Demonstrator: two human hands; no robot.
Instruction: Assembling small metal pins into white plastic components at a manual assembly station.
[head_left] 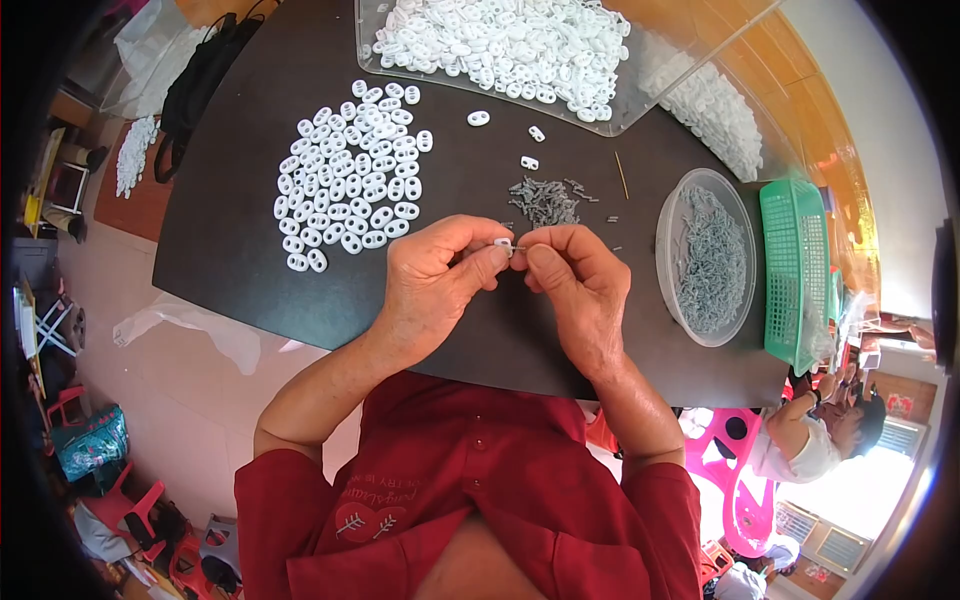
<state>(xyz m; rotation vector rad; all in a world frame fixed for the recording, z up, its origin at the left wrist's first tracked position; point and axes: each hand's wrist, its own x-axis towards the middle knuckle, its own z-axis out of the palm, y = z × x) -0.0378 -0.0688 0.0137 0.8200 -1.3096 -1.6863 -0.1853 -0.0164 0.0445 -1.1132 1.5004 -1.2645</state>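
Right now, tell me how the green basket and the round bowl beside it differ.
The green basket is rectangular with mesh walls; the round bowl is clear plastic with smooth walls. The bowl holds a heap of small grey pieces; the basket's contents cannot be made out. Both sit on the dark table, right of the hands.

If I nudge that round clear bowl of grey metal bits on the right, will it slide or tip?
The bowl looks wide, shallow and well filled with small grey pins, so it would probably slide, not tip. Its thin clear wall may flex. It sits close against the green basket, which likely blocks a rightward push.
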